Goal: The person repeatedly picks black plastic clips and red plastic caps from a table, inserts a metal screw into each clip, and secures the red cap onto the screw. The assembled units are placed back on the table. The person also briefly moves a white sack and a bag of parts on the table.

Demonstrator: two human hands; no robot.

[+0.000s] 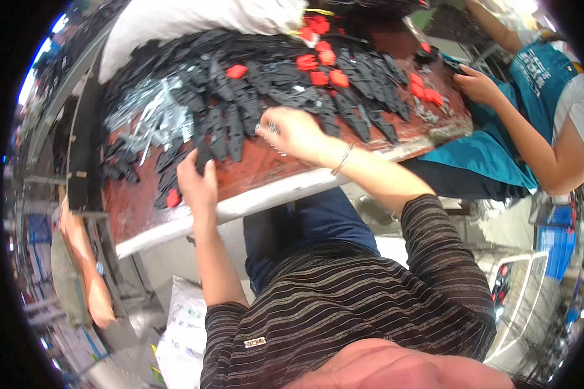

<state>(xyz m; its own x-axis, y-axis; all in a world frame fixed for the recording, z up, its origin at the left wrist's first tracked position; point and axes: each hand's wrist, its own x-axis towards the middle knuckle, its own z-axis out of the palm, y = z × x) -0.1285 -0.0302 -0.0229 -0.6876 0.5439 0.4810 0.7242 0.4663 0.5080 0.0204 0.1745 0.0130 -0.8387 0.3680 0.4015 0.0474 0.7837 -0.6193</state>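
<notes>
My left hand (199, 185) is at the near left part of the red-brown worktable. Its thumb and fingers close round the lower end of a black plastic part (203, 148), long and narrow. To its right, my right hand (298, 135) hovers over the near edge of the pile, with curled fingers around small shiny metal pieces (270, 127); their exact kind is too small to make out. Many similar black parts (240, 110) lie in overlapping rows beyond both hands. Left of them is a heap of thin silvery metal strips (159, 113). A red plastic piece (173, 198) lies near my left hand.
More red pieces (318, 78) are scattered over the black parts. A white sack (201, 18) rests at the table's far side. At the right, a co-worker in a teal apron (545, 71) holds a dark part. The table's pale front edge (279, 188) runs before my body.
</notes>
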